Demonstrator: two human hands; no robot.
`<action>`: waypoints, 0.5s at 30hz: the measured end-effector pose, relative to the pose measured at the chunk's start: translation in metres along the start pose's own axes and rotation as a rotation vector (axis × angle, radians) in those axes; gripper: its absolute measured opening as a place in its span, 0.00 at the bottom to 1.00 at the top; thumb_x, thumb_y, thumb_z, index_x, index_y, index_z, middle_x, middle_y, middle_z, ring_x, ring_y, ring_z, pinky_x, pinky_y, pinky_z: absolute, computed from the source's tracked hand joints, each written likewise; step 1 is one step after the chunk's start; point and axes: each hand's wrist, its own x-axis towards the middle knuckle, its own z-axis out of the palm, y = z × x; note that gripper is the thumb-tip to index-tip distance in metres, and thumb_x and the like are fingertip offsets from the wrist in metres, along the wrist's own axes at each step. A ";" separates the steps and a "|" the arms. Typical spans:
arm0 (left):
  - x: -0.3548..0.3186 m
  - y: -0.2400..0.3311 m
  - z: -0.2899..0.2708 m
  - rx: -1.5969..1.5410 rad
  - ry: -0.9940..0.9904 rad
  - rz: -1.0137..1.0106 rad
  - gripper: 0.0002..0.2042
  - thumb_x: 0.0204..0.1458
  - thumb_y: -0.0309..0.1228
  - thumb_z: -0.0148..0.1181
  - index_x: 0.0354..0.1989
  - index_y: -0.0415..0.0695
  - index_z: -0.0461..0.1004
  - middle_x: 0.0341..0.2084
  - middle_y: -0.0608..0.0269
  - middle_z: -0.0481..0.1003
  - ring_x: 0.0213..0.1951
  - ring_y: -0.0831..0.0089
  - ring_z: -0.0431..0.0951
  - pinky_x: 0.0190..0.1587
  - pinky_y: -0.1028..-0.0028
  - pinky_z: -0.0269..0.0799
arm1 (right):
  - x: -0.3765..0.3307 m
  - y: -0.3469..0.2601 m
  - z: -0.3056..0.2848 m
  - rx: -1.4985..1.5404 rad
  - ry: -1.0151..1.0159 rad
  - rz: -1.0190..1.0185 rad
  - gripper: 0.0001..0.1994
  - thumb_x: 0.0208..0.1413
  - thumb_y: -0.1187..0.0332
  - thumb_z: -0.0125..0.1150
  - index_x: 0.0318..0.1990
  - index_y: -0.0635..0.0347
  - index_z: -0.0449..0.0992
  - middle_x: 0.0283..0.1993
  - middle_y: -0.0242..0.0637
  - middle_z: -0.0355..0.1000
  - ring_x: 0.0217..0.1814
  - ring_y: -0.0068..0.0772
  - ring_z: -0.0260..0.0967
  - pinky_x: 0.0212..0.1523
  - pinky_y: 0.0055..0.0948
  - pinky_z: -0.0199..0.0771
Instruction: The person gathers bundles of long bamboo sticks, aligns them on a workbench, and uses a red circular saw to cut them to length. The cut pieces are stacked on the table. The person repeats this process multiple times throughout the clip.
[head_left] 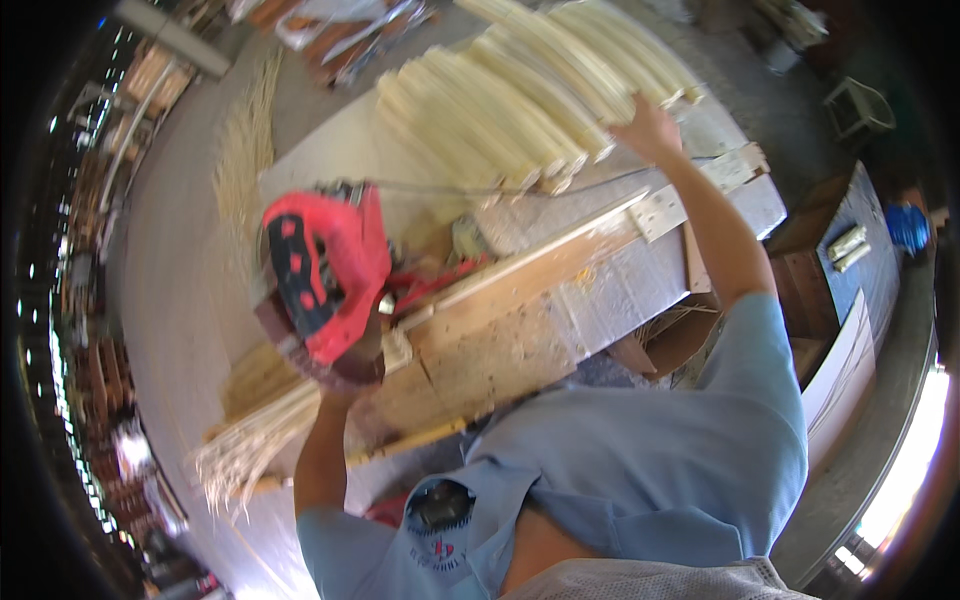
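Note:
My right hand [650, 132] reaches out to the near ends of the pale yellow stick bundles [500, 110], which lie side by side across the far part of the workbench. Its thumb and fingers are apart at the bundle ends, and no bundle is lifted. A red and black power saw [335, 265] stands over the left part of the bench, beside a long wooden fence [540, 262]. Below the saw is my left hand [343, 388], mostly covered by the saw body, so its fingers and anything in them are hidden.
Thin cut strips [250, 440] hang off the bench's left end, and more strips [245, 150] lie on the floor beyond. A dark cable [450, 188] runs across the bench behind the fence. To the right stand a grey-topped table [855, 265] and a small stool [858, 108].

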 end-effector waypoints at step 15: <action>0.012 0.016 -0.071 -1.299 -0.162 -0.361 0.31 0.61 0.56 0.50 0.70 0.54 0.67 0.69 0.62 0.68 0.70 0.57 0.66 0.71 0.51 0.61 | -0.202 -0.010 0.094 1.032 -0.054 -0.239 0.11 0.65 0.70 0.62 0.49 0.66 0.82 0.36 0.38 0.82 0.35 0.23 0.78 0.37 0.27 0.79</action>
